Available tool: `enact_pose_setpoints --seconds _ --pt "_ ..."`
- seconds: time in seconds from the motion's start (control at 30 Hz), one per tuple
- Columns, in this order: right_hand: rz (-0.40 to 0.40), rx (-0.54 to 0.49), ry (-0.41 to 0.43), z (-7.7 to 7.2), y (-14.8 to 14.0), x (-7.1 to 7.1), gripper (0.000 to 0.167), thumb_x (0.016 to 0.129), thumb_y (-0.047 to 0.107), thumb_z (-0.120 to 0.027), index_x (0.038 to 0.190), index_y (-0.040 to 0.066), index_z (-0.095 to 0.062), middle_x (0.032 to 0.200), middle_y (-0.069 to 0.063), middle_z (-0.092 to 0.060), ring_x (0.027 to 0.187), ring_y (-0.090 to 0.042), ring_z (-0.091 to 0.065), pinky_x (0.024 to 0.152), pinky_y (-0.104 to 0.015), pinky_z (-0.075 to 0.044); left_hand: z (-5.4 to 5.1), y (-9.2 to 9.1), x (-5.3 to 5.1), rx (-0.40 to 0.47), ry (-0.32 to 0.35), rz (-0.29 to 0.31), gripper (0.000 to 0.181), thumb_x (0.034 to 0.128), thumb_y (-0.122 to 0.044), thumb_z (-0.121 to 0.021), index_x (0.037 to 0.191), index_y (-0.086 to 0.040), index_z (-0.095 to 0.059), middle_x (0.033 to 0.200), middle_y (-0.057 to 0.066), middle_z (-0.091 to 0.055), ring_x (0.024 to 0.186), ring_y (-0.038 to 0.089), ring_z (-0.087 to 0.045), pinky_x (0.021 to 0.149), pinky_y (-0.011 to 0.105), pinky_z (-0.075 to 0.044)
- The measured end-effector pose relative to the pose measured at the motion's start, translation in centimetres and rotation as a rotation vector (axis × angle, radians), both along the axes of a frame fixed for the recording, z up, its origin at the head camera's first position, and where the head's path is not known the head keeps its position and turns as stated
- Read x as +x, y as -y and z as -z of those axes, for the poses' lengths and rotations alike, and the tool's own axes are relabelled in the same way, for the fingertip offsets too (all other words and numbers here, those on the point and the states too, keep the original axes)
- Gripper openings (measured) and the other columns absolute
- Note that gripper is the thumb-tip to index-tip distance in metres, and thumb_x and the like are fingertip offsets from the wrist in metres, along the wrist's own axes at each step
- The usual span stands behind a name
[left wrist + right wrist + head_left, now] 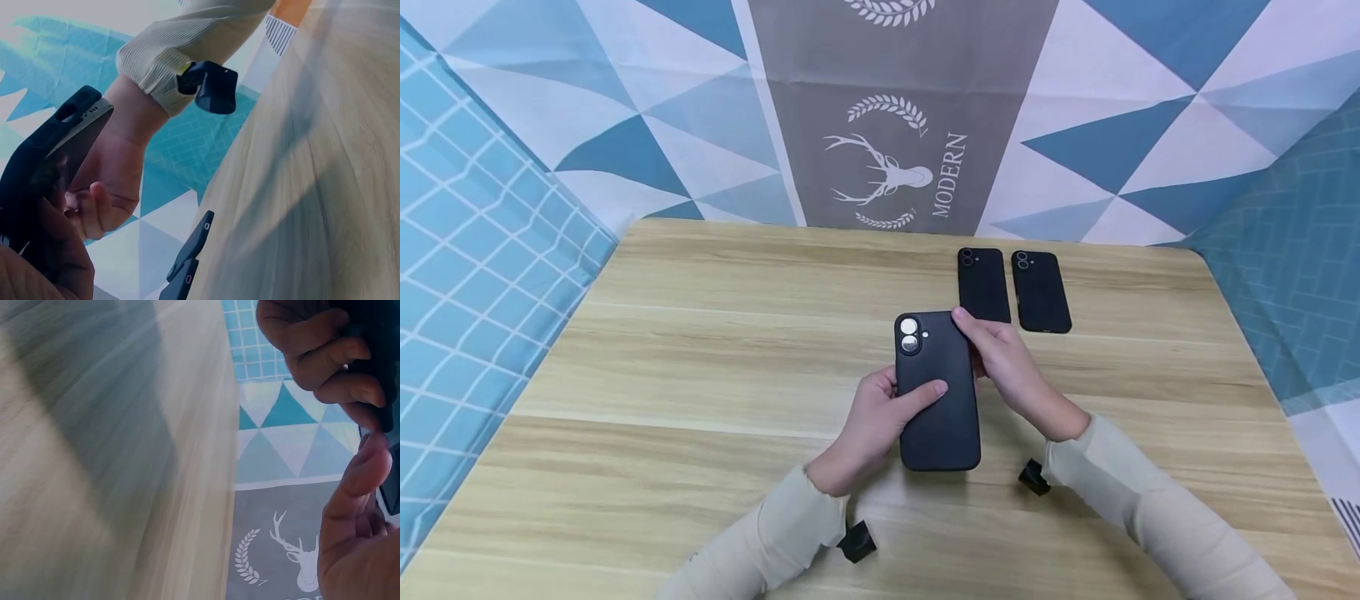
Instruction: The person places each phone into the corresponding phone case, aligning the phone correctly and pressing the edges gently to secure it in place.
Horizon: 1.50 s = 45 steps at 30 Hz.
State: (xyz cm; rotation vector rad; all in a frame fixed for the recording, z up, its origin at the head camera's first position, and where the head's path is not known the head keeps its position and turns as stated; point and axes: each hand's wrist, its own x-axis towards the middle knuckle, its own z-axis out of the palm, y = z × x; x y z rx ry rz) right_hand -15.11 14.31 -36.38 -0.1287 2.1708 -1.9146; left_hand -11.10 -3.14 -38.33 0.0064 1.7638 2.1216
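A black phone case (942,433) with a phone in it is held upright over the table, its back and two round lenses facing the head camera. My left hand (874,417) grips its left side, the thumb lying across the back. With the thumb at the top right corner and fingers behind, my right hand (1017,371) pinches the case (390,481). In the left wrist view, the case's end (69,112) shows a port opening and small holes beside a glossy dark face. The left hand's curled fingers (359,390) show behind the case in the right wrist view.
Two more black phone cases (983,287) (1042,292) lie side by side toward the table's back right. The wood-grain table (662,358) ends at a patterned cloth backdrop (880,150). Black wrist cameras (857,542) (1034,477) hang beneath both sleeves.
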Motion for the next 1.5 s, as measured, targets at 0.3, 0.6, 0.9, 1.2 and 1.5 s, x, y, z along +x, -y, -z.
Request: enact_pose_setpoints --seconds 0.3,0.6,0.9,1.2,1.5 --pt "-0.137 -0.001 0.030 0.4 -0.8 1.2 0.029 0.097 0.027 -0.050 0.091 0.001 -0.060 0.056 0.004 -0.055 0.040 -0.013 -0.048 0.041 -0.028 -0.045 -0.3 0.1 -0.7 -0.006 0.009 -0.095 0.028 0.0831 -0.013 -0.068 0.107 0.001 -0.065 0.091 0.012 -0.073 0.074 0.012 -0.069 0.066 0.024 -0.057" --pt "-0.126 -0.031 0.033 0.1 -0.4 1.6 0.018 0.095 0.019 -0.054 0.095 0.001 -0.058 0.062 0.007 -0.062 0.047 -0.009 -0.049 0.042 -0.025 -0.044 -0.4 0.0 -0.7 0.035 0.029 -0.128 0.027 0.0831 -0.011 -0.068 0.107 0.002 -0.064 0.087 0.009 -0.073 0.071 0.011 -0.069 0.065 0.025 -0.057" --pt "-0.219 -0.223 0.040 0.5 -0.3 1.7 0.016 0.097 0.015 -0.048 0.085 0.008 -0.056 0.062 0.007 -0.059 0.045 -0.008 -0.046 0.042 -0.019 -0.039 -0.8 0.4 -0.8 0.077 0.034 -0.124 0.029 0.0819 -0.008 -0.068 0.108 0.003 -0.062 0.085 0.008 -0.073 0.070 0.014 -0.070 0.064 0.027 -0.058" --pt "-0.048 -0.278 0.093 0.7 0.1 1.7 0.021 0.098 0.019 -0.048 0.081 0.012 -0.056 0.060 0.008 -0.056 0.045 -0.006 -0.046 0.041 -0.017 -0.038 -1.0 1.2 -1.0 -0.030 0.062 0.093 0.038 0.0847 -0.018 -0.066 0.116 0.001 -0.058 0.098 0.014 -0.070 0.079 0.012 -0.068 0.073 0.026 -0.056" --pt "0.050 -0.301 0.104 0.4 -0.1 1.4 0.019 0.097 0.020 -0.050 0.081 0.010 -0.054 0.060 0.007 -0.057 0.046 -0.007 -0.048 0.042 -0.018 -0.042 -1.0 1.6 -0.7 -0.056 0.016 0.213 0.039 0.0844 -0.009 -0.065 0.121 -0.002 -0.057 0.112 0.016 -0.067 0.088 0.012 -0.068 0.083 0.027 -0.055"
